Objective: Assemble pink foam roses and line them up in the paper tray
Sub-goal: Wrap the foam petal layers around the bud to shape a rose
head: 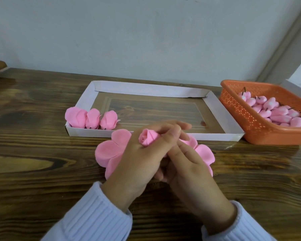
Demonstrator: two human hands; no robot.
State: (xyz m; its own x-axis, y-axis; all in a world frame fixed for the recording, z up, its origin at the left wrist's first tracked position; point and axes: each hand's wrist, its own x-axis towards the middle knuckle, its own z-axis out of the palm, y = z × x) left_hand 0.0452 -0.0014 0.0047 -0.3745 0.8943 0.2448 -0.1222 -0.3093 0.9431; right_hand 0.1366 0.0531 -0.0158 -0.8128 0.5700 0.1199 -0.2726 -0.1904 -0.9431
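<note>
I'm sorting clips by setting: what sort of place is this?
Probably a home or small-workshop craft bench: a wooden table against a plain wall, a paper tray holding three finished pink roses, and an orange basket heaped with rose buds.

Dark glossy wooden tabletop point(33, 153) with bold grain fills the foreground. Behind it rises a plain pale blue-grey wall point(129, 32), a grey trim strip point(285, 42) slanting at far right.

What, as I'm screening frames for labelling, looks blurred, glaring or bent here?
Head view: light soft and even, no hard shadows; table shows mild sheen beside the tray; wide-angle lens tilts the wall trim at right; bud and roses slightly soft, still readable.
</note>
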